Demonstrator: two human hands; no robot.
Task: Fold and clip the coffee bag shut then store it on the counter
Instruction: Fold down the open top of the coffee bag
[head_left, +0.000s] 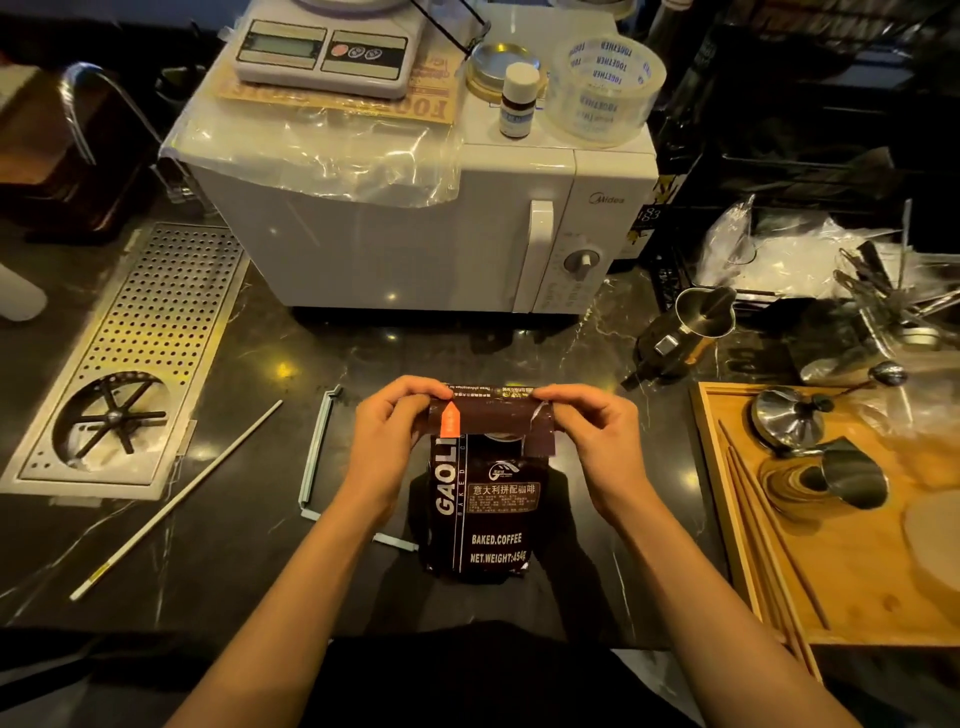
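Note:
A dark brown coffee bag (480, 519) with white lettering stands on the dark marble counter (291, 358) in front of me. Its top flap is folded down toward me, and an orange sticker shows on the flap's left part. My left hand (387, 436) pinches the flap's left end. My right hand (589, 436) pinches the right end. A pale blue bag clip (317, 452) lies open on the counter just left of my left hand. One thin piece of it pokes out by the bag's lower left corner.
A white microwave (415, 228) stands behind the bag, carrying a scale, a tape roll and a small bottle. At the left lie a perforated metal drip tray (150, 332) and a white stick (176, 501). A wooden tray (831, 519) with metal tools sits at the right, a steel pitcher (691, 327) beyond it.

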